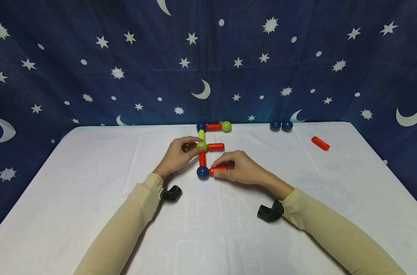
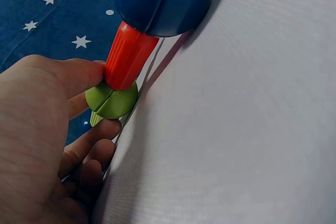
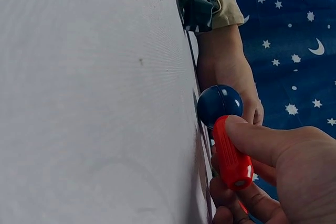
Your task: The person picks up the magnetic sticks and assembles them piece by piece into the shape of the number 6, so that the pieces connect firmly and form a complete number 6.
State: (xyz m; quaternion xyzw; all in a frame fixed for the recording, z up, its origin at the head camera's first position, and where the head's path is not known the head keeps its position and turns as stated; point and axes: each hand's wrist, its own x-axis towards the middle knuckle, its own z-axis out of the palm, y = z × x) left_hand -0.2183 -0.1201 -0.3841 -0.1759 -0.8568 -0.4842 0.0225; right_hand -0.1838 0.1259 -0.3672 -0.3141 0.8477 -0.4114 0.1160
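My left hand (image 1: 178,154) pinches the green ball (image 1: 202,146) in the middle of a chain of balls and rods. From that ball a red rod (image 1: 216,146) sticks out to the right, a lime rod (image 1: 202,134) runs to the back and another red rod (image 2: 128,56) runs forward to a blue ball (image 1: 203,172). Between thumb and fingers my right hand (image 1: 240,167) holds a red rod (image 3: 231,153), its far end at that front blue ball. At the back, a blue ball (image 1: 201,127), a red rod (image 1: 213,126) and a green ball (image 1: 226,126) form a row.
Two blue balls (image 1: 275,126) sit side by side at the table's back edge. A loose red rod (image 1: 320,143) lies at the back right of the white-covered table (image 1: 101,168). Behind it hangs a dark blue cloth (image 1: 153,46) with stars and moons.
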